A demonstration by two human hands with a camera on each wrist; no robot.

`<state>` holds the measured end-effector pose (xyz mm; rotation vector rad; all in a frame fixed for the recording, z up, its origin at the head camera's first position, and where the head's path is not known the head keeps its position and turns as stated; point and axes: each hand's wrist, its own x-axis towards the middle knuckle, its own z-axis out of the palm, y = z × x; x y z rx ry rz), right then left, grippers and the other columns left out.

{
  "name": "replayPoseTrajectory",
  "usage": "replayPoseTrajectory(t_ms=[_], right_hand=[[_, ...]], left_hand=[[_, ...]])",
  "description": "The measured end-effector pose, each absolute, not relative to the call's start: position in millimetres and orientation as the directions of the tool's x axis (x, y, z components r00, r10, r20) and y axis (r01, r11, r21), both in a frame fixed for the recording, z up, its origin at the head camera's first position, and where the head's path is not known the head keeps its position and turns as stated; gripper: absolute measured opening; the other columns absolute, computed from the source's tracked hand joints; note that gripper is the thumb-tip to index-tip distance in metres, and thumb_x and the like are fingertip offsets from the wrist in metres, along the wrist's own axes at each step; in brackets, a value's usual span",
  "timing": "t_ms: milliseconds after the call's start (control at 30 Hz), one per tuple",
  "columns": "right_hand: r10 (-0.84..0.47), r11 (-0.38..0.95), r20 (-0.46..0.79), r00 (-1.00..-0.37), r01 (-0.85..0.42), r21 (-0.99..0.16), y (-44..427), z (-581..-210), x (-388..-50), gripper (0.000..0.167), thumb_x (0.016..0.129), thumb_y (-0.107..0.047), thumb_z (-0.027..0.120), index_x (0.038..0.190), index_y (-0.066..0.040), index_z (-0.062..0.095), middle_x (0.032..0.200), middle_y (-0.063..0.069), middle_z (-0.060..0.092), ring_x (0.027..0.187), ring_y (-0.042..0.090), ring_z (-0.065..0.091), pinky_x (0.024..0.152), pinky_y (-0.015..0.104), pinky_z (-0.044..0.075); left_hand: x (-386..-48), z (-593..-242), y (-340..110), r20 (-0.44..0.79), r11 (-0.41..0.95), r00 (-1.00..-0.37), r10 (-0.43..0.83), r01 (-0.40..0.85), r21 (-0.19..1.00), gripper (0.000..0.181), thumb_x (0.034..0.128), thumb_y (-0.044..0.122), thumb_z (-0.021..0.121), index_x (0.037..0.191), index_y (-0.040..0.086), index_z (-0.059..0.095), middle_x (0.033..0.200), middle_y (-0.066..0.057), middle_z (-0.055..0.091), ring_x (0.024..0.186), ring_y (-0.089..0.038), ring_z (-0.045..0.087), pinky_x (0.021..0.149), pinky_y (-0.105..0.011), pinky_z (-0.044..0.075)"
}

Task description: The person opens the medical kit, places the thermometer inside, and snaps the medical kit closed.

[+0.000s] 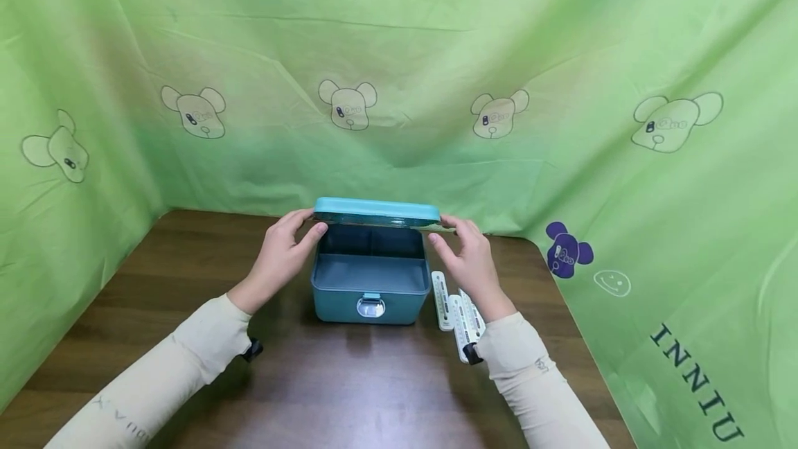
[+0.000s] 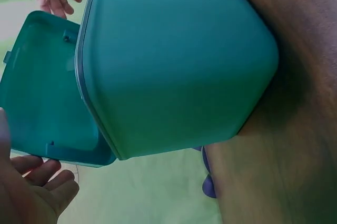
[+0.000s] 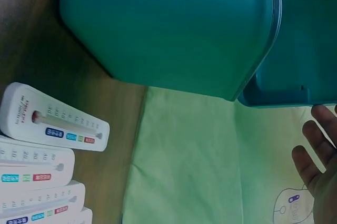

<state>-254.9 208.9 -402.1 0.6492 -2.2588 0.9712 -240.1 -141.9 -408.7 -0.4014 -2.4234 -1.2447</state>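
A teal storage box (image 1: 370, 307) with a silver front clasp stands on the wooden table. Its lighter blue lid (image 1: 377, 210) is raised at the back and tilted over the interior. At the lid's left end, my left hand (image 1: 280, 255) holds the rim, thumb toward the front and fingers along the side edge. My right hand (image 1: 470, 258) holds the opposite end in the same way; its fingertips touch the lid's edge in the right wrist view. Inside the box, a grey tray (image 1: 368, 272) shows. Several white thermometers (image 3: 55, 119) lie right of the box, under my right forearm.
The brown table (image 1: 349, 386) carries the box near its back edge. Green cloth (image 1: 399, 158) printed with bear heads hangs close behind the box and along both sides.
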Motion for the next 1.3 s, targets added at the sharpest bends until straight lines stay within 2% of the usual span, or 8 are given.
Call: replayPoseTrajectory(t_ms=[133,300,500,700,833,1033,1200,1300], right_hand=[[-0.189,0.609,0.677,-0.712,-0.626,-0.488,211.0,-399.5,-260.5,0.042,0.096,-0.015,0.073,0.135,-0.004,0.065,0.125,0.015,0.071,0.118,0.031,0.062,0.099,0.05,0.051],[-0.19,0.6,0.672,-0.716,-0.626,-0.498,212.7,-399.4,-269.5,0.048,0.097,-0.014,0.071,0.143,-0.006,0.06,0.135,0.013,0.068,0.127,0.031,0.059,0.107,0.051,0.046],[-0.204,0.599,0.604,-0.77,-0.586,-0.545,211.9,-404.0,-279.6,0.062,0.098,-0.019,0.072,0.154,-0.014,0.048,0.144,0.013,0.06,0.13,0.032,0.056,0.111,0.057,0.042],[-0.205,0.597,0.496,-0.844,-0.509,-0.62,210.1,-414.9,-288.4,0.075,0.097,-0.025,0.073,0.161,-0.025,0.035,0.151,0.013,0.053,0.139,0.033,0.048,0.114,0.062,0.037],[-0.215,0.548,0.419,-0.882,-0.464,-0.696,208.9,-421.9,-291.3,0.08,0.097,-0.028,0.073,0.163,-0.027,0.028,0.161,0.004,0.042,0.145,0.03,0.042,0.118,0.059,0.034],[-0.242,0.509,0.364,-0.9,-0.437,-0.741,209.7,-429.0,-297.4,0.085,0.096,-0.026,0.075,0.165,-0.022,0.025,0.166,-0.004,0.034,0.149,0.028,0.036,0.123,0.056,0.026],[-0.269,0.499,0.308,-0.913,-0.405,-0.766,212.2,-435.9,-301.6,0.09,0.094,-0.026,0.077,0.165,-0.028,0.022,0.167,-0.007,0.031,0.151,0.026,0.033,0.124,0.06,0.021],[-0.302,0.488,0.297,-0.906,-0.414,-0.768,214.8,-441.8,-303.3,0.091,0.094,-0.024,0.077,0.165,-0.029,0.021,0.167,-0.003,0.03,0.152,0.029,0.031,0.122,0.064,0.02]], left_hand=[[-248.7,-404.6,-141.3,0.45,0.554,-0.889,0.086,0.418,0.72,0.063,0.1035,0.048,0.057,0.145,0.001,0.055,0.145,-0.017,0.057,0.137,-0.034,0.053,0.111,-0.055,0.045],[-260.3,-401.1,-141.0,0.458,0.535,-0.886,0.07,0.42,0.733,0.061,0.1032,0.047,0.059,0.146,0.003,0.055,0.144,-0.018,0.059,0.129,-0.035,0.06,0.104,-0.054,0.051],[-272.8,-407.8,-138.3,0.435,0.542,-0.897,0.082,0.407,0.735,0.059,0.1033,0.038,0.062,0.152,0.006,0.049,0.152,-0.015,0.053,0.132,-0.034,0.059,0.107,-0.052,0.05],[-281.4,-419.9,-136.5,0.396,0.57,-0.912,0.105,0.382,0.728,0.068,0.0996,0.027,0.069,0.158,0.009,0.04,0.157,-0.014,0.048,0.142,-0.034,0.049,0.115,-0.053,0.042],[-284.2,-426.2,-139.3,0.366,0.602,-0.92,0.14,0.373,0.706,0.077,0.0971,0.024,0.073,0.162,0.014,0.032,0.16,-0.013,0.044,0.146,-0.034,0.044,0.118,-0.055,0.038],[-289.5,-434.4,-146.6,0.317,0.586,-0.93,0.186,0.364,0.724,0.086,0.0959,0.022,0.074,0.165,0.024,0.023,0.165,-0.01,0.035,0.152,-0.035,0.033,0.12,-0.059,0.032],[-294.8,-443.0,-152.6,0.28,0.554,-0.935,0.215,0.353,0.754,0.088,0.0975,0.021,0.072,0.166,0.03,0.017,0.17,-0.005,0.025,0.155,-0.035,0.026,0.122,-0.06,0.027],[-295.8,-446.0,-156.1,0.262,0.55,-0.936,0.235,0.35,0.759,0.089,0.0982,0.021,0.071,0.166,0.033,0.014,0.171,-0.002,0.019,0.155,-0.035,0.023,0.122,-0.06,0.026]])
